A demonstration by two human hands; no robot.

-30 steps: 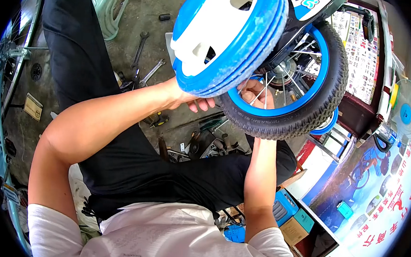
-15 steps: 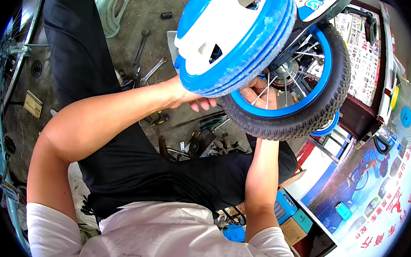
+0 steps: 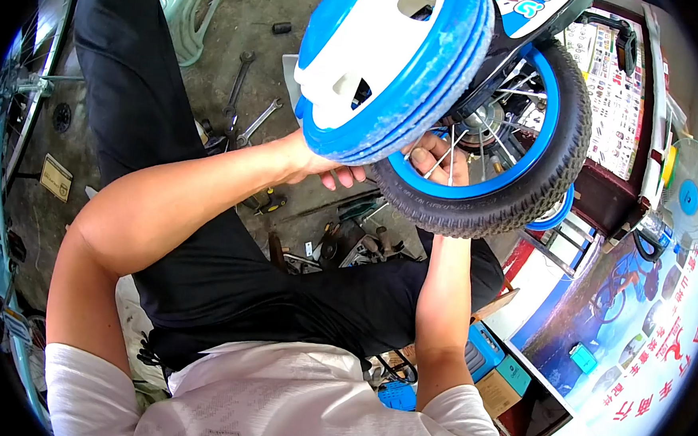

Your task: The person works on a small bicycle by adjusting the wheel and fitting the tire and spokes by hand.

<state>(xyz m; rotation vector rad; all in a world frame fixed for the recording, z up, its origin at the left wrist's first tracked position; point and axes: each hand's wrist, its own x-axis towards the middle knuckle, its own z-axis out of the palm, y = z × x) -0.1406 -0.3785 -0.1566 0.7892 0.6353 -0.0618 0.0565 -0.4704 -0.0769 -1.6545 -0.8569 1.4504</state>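
A small bicycle wheel with a black knobby tyre (image 3: 477,214) and a blue rim (image 3: 554,95) is raised in front of me. Beside it, on the left, is a blue-and-white training wheel (image 3: 350,66) with a scuffed tread. My left hand (image 3: 328,169) is at the training wheel's lower edge, fingers curled, its upper part hidden behind the wheel. Reaching up behind the tyre, my right hand (image 3: 446,160) shows through the spokes (image 3: 494,135), thumb and fingers closed together. What they pinch is hidden.
Wrenches (image 3: 260,122) and a yellow-handled tool (image 3: 271,203) lie on the floor, with loose tools (image 3: 363,247) below the wheel. A pale green plastic stool (image 3: 187,16) is at upper left. A dark red cabinet (image 3: 611,186) stands right; another bicycle (image 3: 21,86) is at far left.
The training wheel and the bicycle wheel have shifted slightly left. Both hands stay in nearly the same places.
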